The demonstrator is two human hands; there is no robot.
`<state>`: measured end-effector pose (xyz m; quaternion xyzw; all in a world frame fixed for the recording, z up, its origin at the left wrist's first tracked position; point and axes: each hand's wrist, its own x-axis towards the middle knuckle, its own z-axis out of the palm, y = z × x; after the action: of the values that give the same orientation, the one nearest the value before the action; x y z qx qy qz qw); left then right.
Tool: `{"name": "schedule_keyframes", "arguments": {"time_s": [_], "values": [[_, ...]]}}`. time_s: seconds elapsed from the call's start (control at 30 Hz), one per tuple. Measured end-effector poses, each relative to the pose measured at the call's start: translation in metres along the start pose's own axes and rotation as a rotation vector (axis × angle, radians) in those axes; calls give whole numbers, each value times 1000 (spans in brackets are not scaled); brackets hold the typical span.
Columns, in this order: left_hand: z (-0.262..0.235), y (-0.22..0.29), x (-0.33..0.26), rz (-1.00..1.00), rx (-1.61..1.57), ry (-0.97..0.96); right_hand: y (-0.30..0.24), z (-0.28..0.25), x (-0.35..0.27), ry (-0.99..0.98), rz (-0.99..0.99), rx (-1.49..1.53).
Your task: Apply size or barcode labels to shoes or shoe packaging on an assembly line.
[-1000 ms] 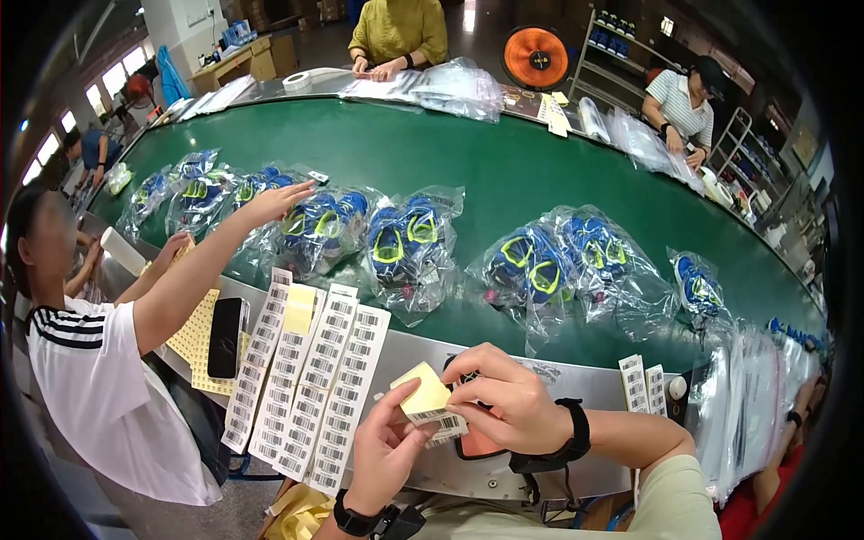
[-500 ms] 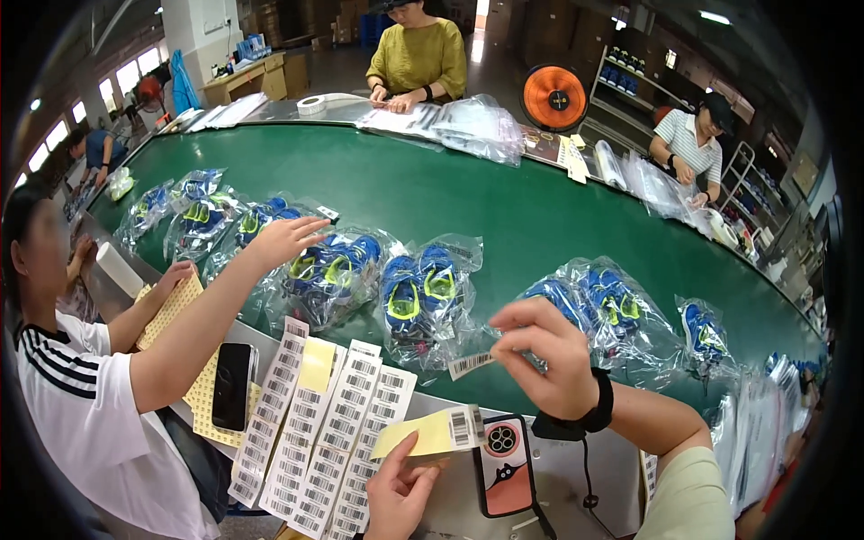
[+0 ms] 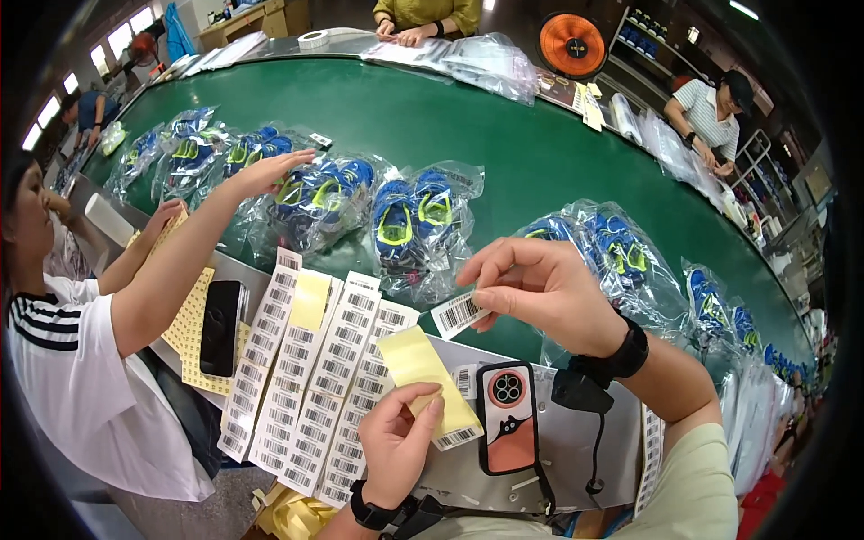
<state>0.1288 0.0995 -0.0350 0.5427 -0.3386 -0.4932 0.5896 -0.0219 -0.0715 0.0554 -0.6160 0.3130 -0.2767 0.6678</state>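
Observation:
Between thumb and fingers, my right hand [image 3: 544, 297] pinches a small white barcode label [image 3: 457, 315] over the edge of the green table. My left hand [image 3: 400, 441] grips a yellow backing strip [image 3: 423, 373], which slants down to the right and carries a barcode label at its lower end. Left of that hand lie several long sheets of barcode labels [image 3: 337, 387]. A phone in a pink and white case [image 3: 508, 418] lies right of the strip. Beyond my hands are blue and lime shoes in clear bags [image 3: 414, 216].
At left, a co-worker in a white shirt [image 3: 81, 387] reaches over bagged shoes. A black phone [image 3: 221, 328] lies on dotted yellow sheets. Two more people work across the green table [image 3: 360, 108]. Clear bags [image 3: 756, 423] hang at right; a black cable [image 3: 601, 450] lies near my right arm.
The view has tipped downward, so the scene sits higher. The yellow strip in my left hand has turned from nearly level to slanting. My right hand still holds the label.

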Motion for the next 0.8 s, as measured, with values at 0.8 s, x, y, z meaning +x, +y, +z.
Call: {"name": "schedule_keyframes", "arguments": {"time_s": [0.8], "values": [[-34, -52, -48, -79, 276, -2, 157, -206, 241, 331, 539, 12]]}}
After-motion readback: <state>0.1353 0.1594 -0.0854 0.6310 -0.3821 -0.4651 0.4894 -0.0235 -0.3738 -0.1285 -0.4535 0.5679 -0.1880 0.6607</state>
